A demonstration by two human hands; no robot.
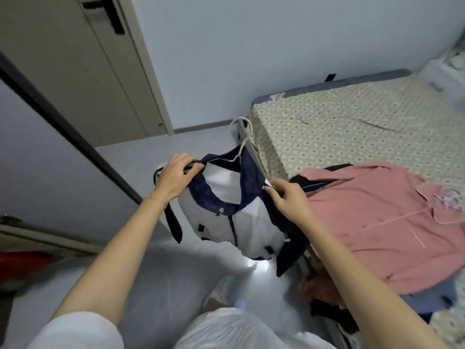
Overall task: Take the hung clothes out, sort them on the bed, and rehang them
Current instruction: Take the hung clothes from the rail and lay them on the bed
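Observation:
A white and navy jacket (251, 222) hangs in the air beside the bed, draped over a white hanger (242, 139) whose hook points up and away. My left hand (177, 178) grips the jacket's left shoulder at the collar. My right hand (286, 196) pinches its right shoulder over the hanger's end. A pink shirt (377, 222) lies spread flat on the bed (339, 122), to the right of my right hand, on top of other dark and blue clothes at the bed's near edge.
A dark rail (63, 127) runs diagonally at the left, in front of a beige door (75, 71). The grey floor (176, 273) lies below the jacket. A red object (22, 263) sits at the far left. The bed has a patterned sheet.

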